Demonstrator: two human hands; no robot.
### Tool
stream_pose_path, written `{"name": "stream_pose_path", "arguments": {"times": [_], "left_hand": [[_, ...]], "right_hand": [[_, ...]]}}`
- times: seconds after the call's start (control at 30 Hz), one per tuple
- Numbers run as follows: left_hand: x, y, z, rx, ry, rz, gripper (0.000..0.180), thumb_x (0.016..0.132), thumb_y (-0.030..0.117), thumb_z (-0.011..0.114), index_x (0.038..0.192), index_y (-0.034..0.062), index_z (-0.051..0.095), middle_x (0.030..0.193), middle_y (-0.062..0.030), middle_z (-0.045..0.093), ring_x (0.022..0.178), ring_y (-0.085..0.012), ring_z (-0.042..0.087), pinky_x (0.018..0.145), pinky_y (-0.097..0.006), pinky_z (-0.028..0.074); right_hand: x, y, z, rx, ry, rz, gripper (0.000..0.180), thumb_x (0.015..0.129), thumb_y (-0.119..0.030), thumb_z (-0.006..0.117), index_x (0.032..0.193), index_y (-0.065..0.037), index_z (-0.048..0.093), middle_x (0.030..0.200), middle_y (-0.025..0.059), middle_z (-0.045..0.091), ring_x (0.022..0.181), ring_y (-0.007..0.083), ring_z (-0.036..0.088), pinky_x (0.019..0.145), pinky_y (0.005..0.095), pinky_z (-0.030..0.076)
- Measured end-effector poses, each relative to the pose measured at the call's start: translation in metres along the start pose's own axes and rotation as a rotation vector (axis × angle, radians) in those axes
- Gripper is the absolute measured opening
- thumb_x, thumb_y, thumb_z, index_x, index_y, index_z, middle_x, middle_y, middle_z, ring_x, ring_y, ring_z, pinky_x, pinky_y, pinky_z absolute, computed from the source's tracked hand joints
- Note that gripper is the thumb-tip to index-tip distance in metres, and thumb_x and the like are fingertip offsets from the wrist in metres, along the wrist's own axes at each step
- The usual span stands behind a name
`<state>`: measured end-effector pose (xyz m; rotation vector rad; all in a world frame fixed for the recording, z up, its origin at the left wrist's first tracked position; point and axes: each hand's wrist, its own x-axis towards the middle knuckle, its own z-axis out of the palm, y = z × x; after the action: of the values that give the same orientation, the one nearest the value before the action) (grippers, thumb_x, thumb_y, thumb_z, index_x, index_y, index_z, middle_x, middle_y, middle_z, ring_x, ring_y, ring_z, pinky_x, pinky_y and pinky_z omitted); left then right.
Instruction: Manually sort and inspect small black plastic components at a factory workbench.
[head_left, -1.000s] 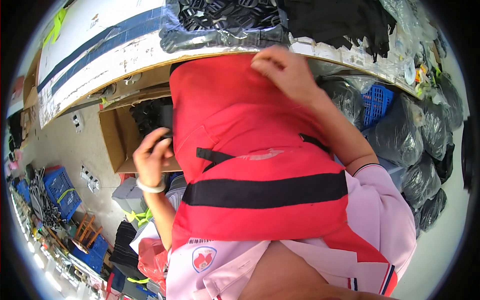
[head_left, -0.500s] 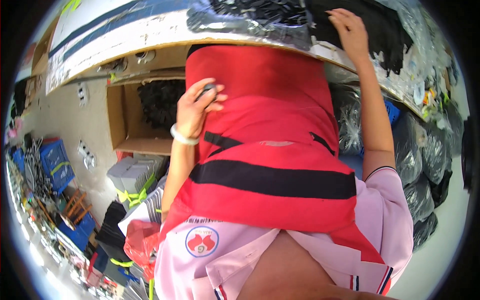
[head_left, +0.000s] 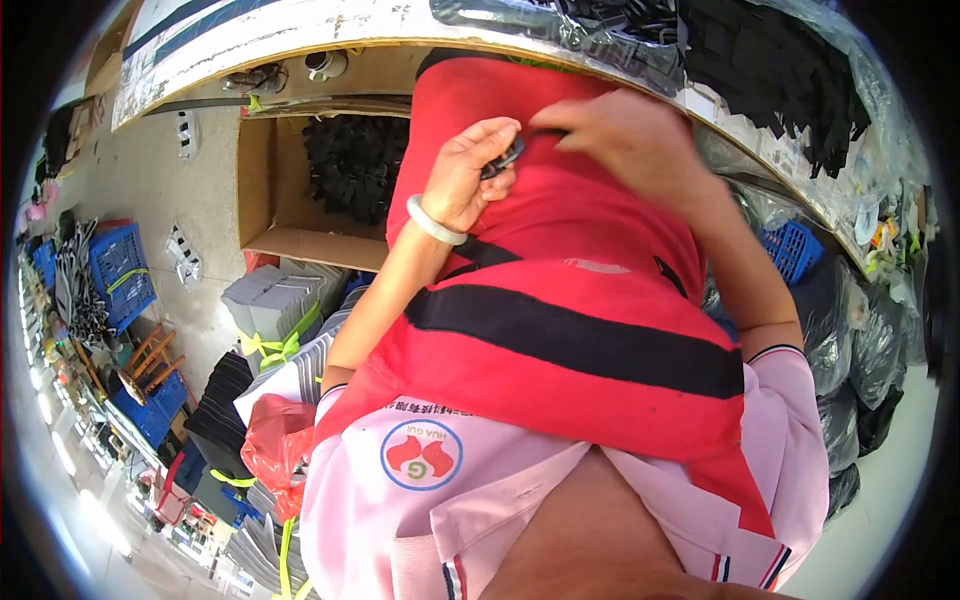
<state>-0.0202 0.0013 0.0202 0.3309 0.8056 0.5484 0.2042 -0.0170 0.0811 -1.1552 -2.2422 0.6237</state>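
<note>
Above my red-aproned lap, my left hand [head_left: 474, 172] is closed around a small black rounded piece [head_left: 503, 158], whose exact kind I cannot make out. A pale bangle circles that wrist. To its right, my right hand [head_left: 630, 140] reaches toward it, smeared by motion. Something dark shows at its fingertips, too blurred to name. On the bench at the upper right lies a heap of black strips [head_left: 775, 75]. Beside it, a clear plastic bag [head_left: 590, 30] holds more black pieces.
The bench edge [head_left: 330, 45] curves across the top. Left of my legs stands an open cardboard box [head_left: 300, 245] with black pieces inside. Grey bundles [head_left: 275, 300] tied with yellow-green strips and a red plastic bag [head_left: 275, 440] sit lower left. Filled bags [head_left: 835, 330] and a blue basket [head_left: 792, 250] stand right.
My right hand has left the black heap on the bench and swung left and toward me, close to my left hand. My left hand has shifted right, still holding the black piece.
</note>
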Motion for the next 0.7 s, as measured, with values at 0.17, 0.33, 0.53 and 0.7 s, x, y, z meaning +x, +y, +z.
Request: {"name": "stream_pose_path", "arguments": {"times": [0.17, 0.33, 0.53, 0.7], "left_hand": [[-0.005, 0.001, 0.024, -0.069, -0.089, 0.016, 0.020, 0.099, 0.018, 0.049, 0.110, 0.0037, 0.057, 0.076, -0.0069, 0.057, 0.055, -0.0136, 0.051, 0.042, -0.022, 0.036], [-0.008, 0.002, 0.013, -0.174, -0.239, 0.100, 0.019, 0.097, 0.016, 0.054, 0.111, 0.0052, 0.057, 0.081, -0.0087, 0.059, 0.060, -0.0149, 0.056, 0.045, -0.022, 0.041], [-0.007, 0.007, 0.012, -0.248, -0.238, 0.004, 0.011, 0.095, 0.013, 0.056, 0.104, 0.0060, 0.058, 0.077, -0.0058, 0.054, 0.055, -0.0107, 0.046, 0.041, -0.017, 0.031], [-0.001, 0.001, 0.005, -0.288, -0.229, -0.096, 0.013, 0.096, 0.017, 0.055, 0.102, 0.0055, 0.058, 0.075, -0.0047, 0.051, 0.058, -0.0102, 0.046, 0.041, -0.017, 0.029]], "right_hand": [[0.000, -0.004, 0.036, 0.278, -0.029, 0.260, 0.016, 0.088, -0.011, 0.060, 0.103, -0.007, 0.065, 0.088, 0.0071, 0.066, 0.079, 0.0219, 0.063, 0.072, 0.0299, 0.049], [0.002, -0.012, 0.046, 0.648, 0.169, 0.436, 0.016, 0.088, -0.009, 0.063, 0.103, -0.003, 0.064, 0.088, 0.0069, 0.067, 0.079, 0.0145, 0.064, 0.073, 0.0244, 0.050], [-0.001, -0.013, 0.038, 0.527, 0.145, 0.389, 0.020, 0.087, -0.010, 0.065, 0.106, -0.004, 0.063, 0.092, 0.0069, 0.068, 0.083, 0.0154, 0.066, 0.075, 0.0256, 0.051], [0.000, -0.019, 0.034, 0.504, 0.155, 0.479, 0.023, 0.085, -0.011, 0.066, 0.108, -0.006, 0.063, 0.091, 0.0081, 0.068, 0.083, 0.0158, 0.066, 0.075, 0.0256, 0.051]]}}
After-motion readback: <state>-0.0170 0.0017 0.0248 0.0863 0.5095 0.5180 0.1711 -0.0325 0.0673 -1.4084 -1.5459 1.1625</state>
